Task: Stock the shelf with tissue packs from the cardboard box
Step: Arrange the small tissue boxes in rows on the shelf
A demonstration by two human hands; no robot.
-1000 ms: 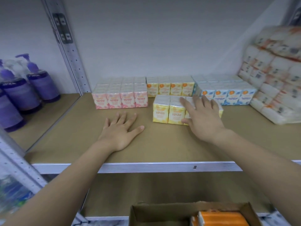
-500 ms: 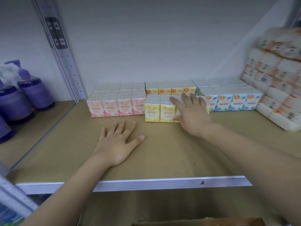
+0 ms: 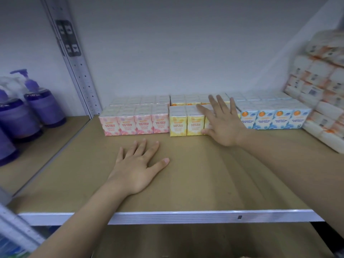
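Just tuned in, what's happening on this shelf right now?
A person is stocking tissue packs. The right hand presses with straight fingers on the yellow tissue packs, which sit in line between the pink packs and blue packs. The left hand rests flat on the bare shelf. Purple soap bottles stand in the bay to the left.

A single wide-angle camera worn on the person's head looks forward and down into a shelf (image 3: 186, 183), close enough that both forearms reach in from the bottom edge. The back wall (image 3: 186, 43) faces it squarely.
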